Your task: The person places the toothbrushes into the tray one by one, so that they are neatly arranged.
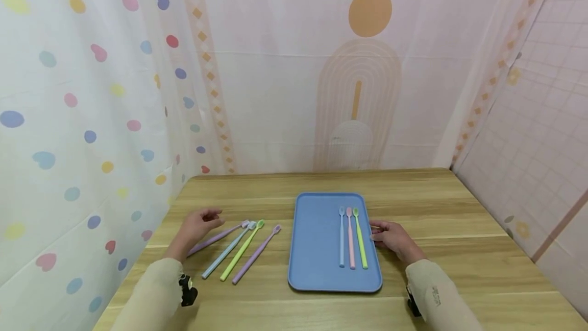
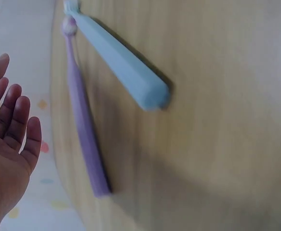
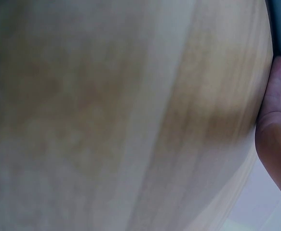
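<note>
Leftmost of 4 loose brushes, a slim purple plastic toothbrush (image 1: 213, 239), is seen nr worktop's (image 1: 413, 193) left edge, just beside L hand (image 1: 196, 228) (the nearer), head to its right; long axis slanted toward far edge & right. L hand's relaxed, nothing held. Flat blue rectangular tray (image 1: 314, 239) is touched at right rim by R hand (image 1: 395, 238); pinched or not, can't tell. Handle end, partly hidden in head view, is shown in L wrist view.
</note>
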`<state>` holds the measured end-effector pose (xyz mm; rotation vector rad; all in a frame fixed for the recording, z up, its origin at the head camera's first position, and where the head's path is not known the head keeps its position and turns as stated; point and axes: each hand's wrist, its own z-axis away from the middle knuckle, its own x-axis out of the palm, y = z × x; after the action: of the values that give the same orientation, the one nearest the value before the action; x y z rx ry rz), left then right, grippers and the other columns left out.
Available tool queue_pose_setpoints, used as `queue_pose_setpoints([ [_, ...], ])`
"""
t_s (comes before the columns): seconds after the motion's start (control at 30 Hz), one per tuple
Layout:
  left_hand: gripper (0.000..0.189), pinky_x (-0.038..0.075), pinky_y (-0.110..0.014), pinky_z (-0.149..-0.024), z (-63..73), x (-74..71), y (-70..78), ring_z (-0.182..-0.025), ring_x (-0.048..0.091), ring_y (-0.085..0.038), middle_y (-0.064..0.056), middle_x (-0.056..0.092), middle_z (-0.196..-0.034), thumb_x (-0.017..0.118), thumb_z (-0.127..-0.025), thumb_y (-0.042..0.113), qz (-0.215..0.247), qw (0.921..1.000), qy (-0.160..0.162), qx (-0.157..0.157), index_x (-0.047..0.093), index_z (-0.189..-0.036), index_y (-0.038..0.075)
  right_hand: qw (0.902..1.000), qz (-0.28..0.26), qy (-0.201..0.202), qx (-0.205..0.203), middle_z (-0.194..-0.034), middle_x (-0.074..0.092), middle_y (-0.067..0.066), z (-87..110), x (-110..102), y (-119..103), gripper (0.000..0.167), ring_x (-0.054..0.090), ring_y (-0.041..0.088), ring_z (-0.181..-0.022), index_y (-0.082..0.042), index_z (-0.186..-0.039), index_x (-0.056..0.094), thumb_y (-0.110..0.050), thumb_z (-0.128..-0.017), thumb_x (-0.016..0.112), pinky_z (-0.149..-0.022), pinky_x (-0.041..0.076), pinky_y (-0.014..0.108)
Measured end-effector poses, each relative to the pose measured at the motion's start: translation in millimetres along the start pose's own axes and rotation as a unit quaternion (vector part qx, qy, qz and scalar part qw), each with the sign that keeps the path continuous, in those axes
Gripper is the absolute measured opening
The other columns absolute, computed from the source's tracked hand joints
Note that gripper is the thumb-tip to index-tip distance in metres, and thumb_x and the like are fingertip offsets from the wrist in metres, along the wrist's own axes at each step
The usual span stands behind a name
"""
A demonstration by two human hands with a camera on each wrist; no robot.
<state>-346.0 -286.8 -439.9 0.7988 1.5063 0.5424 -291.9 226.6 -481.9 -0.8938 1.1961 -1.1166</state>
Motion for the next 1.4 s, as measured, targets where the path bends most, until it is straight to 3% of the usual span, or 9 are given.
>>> queue_pose_setpoints([
  [0.4,0.037,0.047,-0.034,-0.081,16.6,-10.2,-32.4,-0.094,0.058,-0.022,-0.011,0.066,-0.103,0.07,-0.093,0.016,-0.021,0.9995,-0.014,-0.017,0.065,-0.122,-0.006,1.0,-0.001,0.002,0.002,-0.109,0.064,0.018,0.0,0,0,0.047,0.062,0.017,-0.089,0.012,-0.136,0.052,0.01,-0.089,0.06,-0.077,0.056,0.035],
  [0.67,0.04,0.046,-0.031,-0.079,24.4,-10.7,-42.9,-0.093,0.057,-0.019,-0.009,0.066,-0.103,0.073,-0.092,0.02,-0.009,0.999,-0.03,-0.03,0.065,-0.121,-0.005,1.0,0.001,0.001,0.002,-0.111,0.064,0.019,-0.6,0,0,0.048,0.063,0.018,-0.091,0.011,-0.137,0.051,0.009,-0.09,0.061,-0.079,0.056,0.036],
  [1.0,0.042,0.048,-0.028,-0.074,24.7,-9.6,-54.8,-0.09,0.057,-0.018,-0.008,0.066,-0.103,0.076,-0.089,0.022,0.015,0.9972,-0.051,-0.053,0.065,-0.119,-0.006,1.0,0.004,0.005,0.003,-0.111,0.065,0.018,-3.3,1,3,0.048,0.063,0.018,-0.092,0.01,-0.136,0.052,0.009,-0.09,0.061,-0.081,0.056,0.037],
  [1.4,0.039,0.047,-0.027,-0.074,23.4,-6.7,-58.4,-0.087,0.057,-0.018,-0.006,0.067,-0.099,0.078,-0.087,0.018,0.003,0.9976,-0.054,-0.043,0.067,-0.116,-0.005,0.9999,0.009,0.005,0.01,-0.109,0.062,0.018,-2.6,1,2,0.048,0.061,0.02,-0.094,0.009,-0.138,0.052,0.009,-0.091,0.061,-0.081,0.056,0.035],
])
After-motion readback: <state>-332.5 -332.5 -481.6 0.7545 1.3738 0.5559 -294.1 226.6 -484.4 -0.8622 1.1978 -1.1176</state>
